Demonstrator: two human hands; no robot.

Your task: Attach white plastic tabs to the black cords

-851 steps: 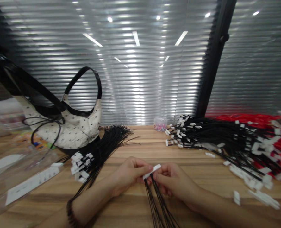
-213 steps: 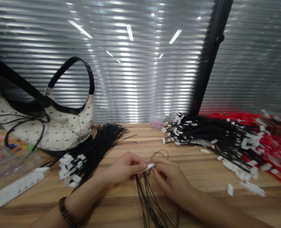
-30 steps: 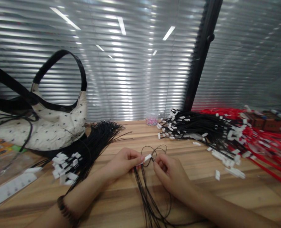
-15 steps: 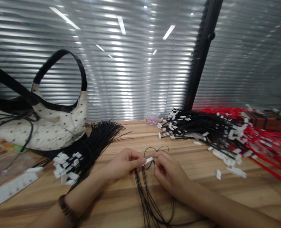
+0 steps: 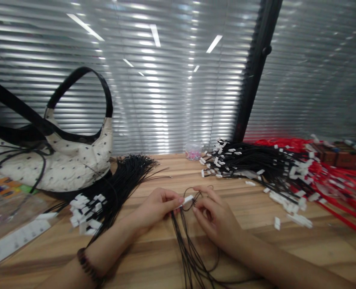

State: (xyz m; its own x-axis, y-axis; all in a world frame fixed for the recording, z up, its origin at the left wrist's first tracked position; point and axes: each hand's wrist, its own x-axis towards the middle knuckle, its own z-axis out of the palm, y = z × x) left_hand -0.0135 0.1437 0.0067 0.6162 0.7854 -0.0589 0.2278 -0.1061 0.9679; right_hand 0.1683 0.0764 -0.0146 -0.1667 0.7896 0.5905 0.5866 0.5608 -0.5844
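Observation:
My left hand pinches a small white plastic connector between thumb and fingertips, over the middle of the table. Just to its right is my right hand, its index finger raised and stretched out while the thumb and another finger close on a thin black wire beside the connector's end. This wire makes loose loops behind the fingers. Below my hands a bundle of black wires hangs from the left hand's grip and runs toward me. The exact fit of wire and connector is too small to make out.
On the left lie black wires with white connector ends, by a dotted handbag. To the right are black wires, red wires and loose white pieces. A small clear tub stands at the back.
My right index finger has lifted and straightened away from the connector, and the right hand has drawn slightly back from it. My left hand keeps its pinch.

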